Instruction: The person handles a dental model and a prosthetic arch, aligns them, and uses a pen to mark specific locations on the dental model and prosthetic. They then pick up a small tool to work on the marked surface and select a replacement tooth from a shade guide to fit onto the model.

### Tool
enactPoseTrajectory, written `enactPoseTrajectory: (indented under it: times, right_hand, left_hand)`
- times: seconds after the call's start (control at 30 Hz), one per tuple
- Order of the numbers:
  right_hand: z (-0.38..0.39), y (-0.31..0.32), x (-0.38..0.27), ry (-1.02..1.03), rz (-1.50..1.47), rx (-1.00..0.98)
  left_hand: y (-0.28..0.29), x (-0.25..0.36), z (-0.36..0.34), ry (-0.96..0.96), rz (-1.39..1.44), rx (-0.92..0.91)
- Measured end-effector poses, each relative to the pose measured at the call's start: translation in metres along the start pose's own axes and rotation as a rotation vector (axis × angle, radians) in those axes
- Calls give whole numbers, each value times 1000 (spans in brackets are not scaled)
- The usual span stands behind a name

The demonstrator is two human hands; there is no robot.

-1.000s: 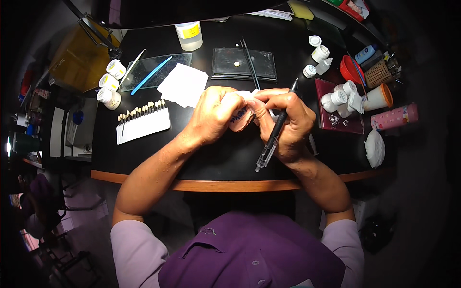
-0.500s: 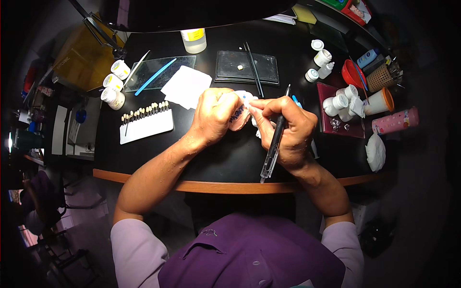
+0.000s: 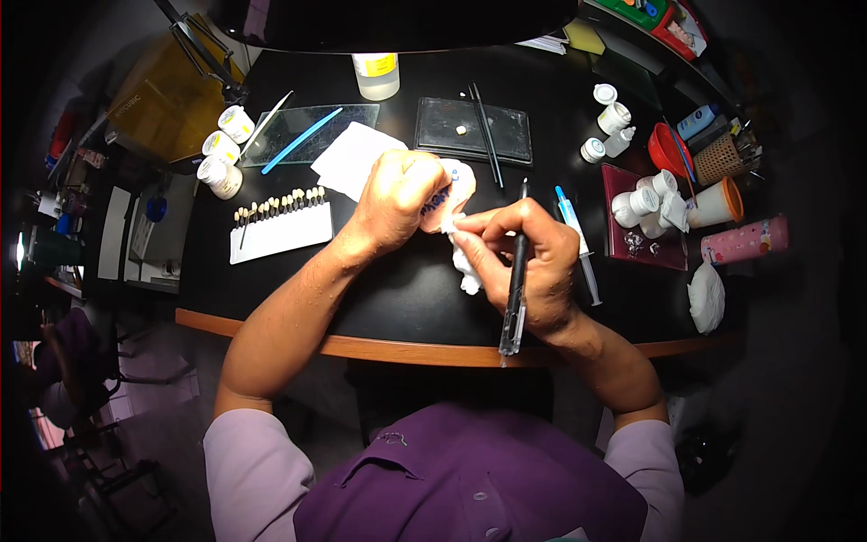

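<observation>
Left hand point(image 3: 397, 203) grips pink model point(image 3: 449, 200); table edge point(image 3: 271, 332) near.

The left hand point(image 3: 397, 203) wraps around a pinkish model point(image 3: 449, 194), hiding most of it, so its shape cannot be told. A white tissue point(image 3: 467, 262) disappears under the right hand point(image 3: 524, 266), which also covers the middle of the black pen-like tool point(image 3: 516, 298); its tip is too fine to make out. The pieces on the white shade strip point(image 3: 280, 230) are too small to distinguish.

Purple collared shirt, short sleeves, bare forearms
</observation>
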State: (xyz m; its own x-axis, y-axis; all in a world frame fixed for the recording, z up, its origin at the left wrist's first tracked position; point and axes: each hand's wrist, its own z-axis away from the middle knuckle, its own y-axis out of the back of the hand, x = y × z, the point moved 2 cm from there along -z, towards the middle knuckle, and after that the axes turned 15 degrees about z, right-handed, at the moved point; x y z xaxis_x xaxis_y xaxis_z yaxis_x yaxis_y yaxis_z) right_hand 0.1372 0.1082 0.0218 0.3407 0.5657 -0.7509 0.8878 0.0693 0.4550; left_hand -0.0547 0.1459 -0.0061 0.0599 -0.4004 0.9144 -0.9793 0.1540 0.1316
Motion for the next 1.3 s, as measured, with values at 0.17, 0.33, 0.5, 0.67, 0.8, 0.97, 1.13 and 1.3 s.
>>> enactPoseTrajectory:
  times: [0.17,0.33,0.5,0.67,0.8,0.97,1.13,1.3]
  right_hand:
    - [7,-4,-7,374,220,-185]
    - [1,8,-9,239,55,-95]
    - [-8,22,3,215,1,19]
    - [-6,27,-2,54,-120,-25]
    - [-10,19,-9,171,-161,68]
    - [-12,22,-1,264,-13,93]
    - [-9,19,-3,204,-82,48]
    - [-10,20,-2,201,-73,43]
  left_hand:
    - [17,7,-2,196,367,-29]
    - [16,2,0,144,304,-24]
    - [10,6,-2,260,398,-102]
    - [4,29,-2,250,290,-154]
    - [3,21,1,242,256,-145]
    - [-3,23,1,262,328,-124]
    - [-1,25,3,332,389,-98]
    - [-3,23,1,-85,55,-72]
